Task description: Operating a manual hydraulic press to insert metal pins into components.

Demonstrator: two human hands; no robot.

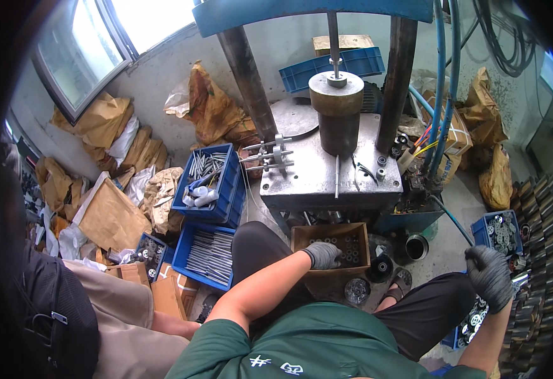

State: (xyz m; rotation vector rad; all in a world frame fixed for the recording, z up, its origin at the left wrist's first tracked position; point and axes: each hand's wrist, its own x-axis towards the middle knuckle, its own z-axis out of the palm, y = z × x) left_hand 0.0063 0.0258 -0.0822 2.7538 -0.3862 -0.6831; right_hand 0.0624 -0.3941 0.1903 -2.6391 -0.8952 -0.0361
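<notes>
1. Below the press table (327, 180), seen from the head camera, a brown cardboard box (302, 235) sits between the person's knees, holding small dark metal rings (351, 248) laid in rows.
2. Reaching into that box, the left hand (322, 254), in a grey glove, has its fingers curled narrow over the rings at the box's left half; whether a ring is pinched inside them cannot be told, since the glove hides the fingertips.
3. Out at the far side, the right hand (490, 275), in a dark glove, hangs loosely cupped with fingers bent, just beside a blue crate of round parts (501, 232) and above another pile of rings near the right knee; it seems to grip nothing, though the view there is bent and dim.
4. On the press table stands a thick steel cylinder (336, 114) under a thin vertical rod, flanked by two dark columns.
5. Left of the press, one blue bin (208, 183) holds long metal pins and a lower blue bin (207, 256) holds flat grey strips.
6. Brown paper sacks (109, 218) are heaped along the wall at the left.
7. At the lower left, another person's beige trouser leg (121, 309) comes into view.
</notes>
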